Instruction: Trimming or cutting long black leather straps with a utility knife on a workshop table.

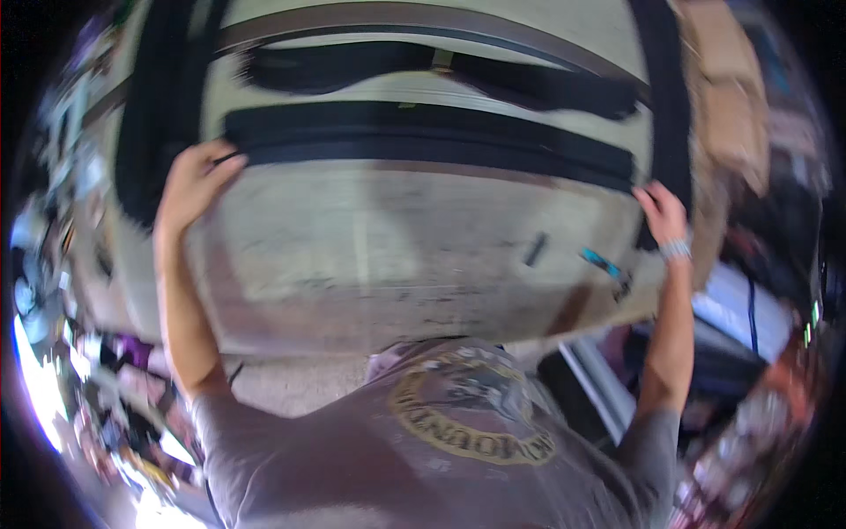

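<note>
A long black strip of what looks like folded fabric (423, 132) stretches across the pale worktable (308, 256). My left hand (196, 183) pinches its near left corner between thumb and fingers. At the near right corner, the fingers of my right hand (663, 214) are closed on the same strip; a band sits on that wrist. Just beyond it lies a second black bundle (352, 66), narrowed at the middle by a yellowish band (443, 60). A teal-handled small tool (601, 262) and a short dark piece (536, 249) rest on the table, nearer me, left of my right forearm.
Black lengths of material lie along the left (159, 115) and right (668, 115) of the table. A grey-brown bar (379, 16) crosses the far part. Brown packages (736, 119) are stacked beyond the right side, with a pale roll (745, 309) below them.
</note>
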